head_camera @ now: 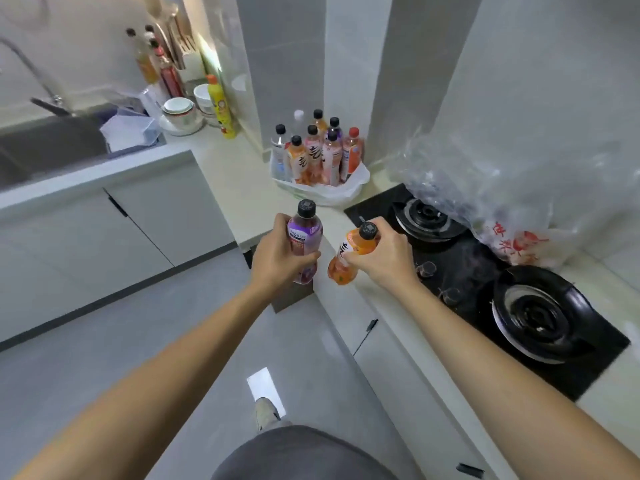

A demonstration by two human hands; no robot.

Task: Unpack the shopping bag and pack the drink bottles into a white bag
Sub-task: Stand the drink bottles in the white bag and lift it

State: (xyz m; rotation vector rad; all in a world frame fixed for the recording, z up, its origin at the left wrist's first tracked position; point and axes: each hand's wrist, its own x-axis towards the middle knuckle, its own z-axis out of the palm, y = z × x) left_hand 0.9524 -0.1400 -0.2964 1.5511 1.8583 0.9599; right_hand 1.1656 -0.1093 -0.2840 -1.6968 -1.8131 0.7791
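My left hand (277, 259) grips a purple drink bottle (304, 233) with a black cap, held upright over the counter's corner. My right hand (382, 254) grips an orange drink bottle (353, 252), tilted with its black cap pointing up and right. Further back in the corner, a white bag (332, 190) sits open on the counter with several drink bottles (317, 152) standing upright in it. A crumpled clear shopping bag (491, 199) with red print rests on the right, partly over the stove.
A black gas stove (485, 282) with two burners fills the counter on the right. On the left are a sink (45, 147), stacked bowls (180, 110), a yellow bottle (221, 109) and sauce bottles. Grey floor lies below, where my foot is visible.
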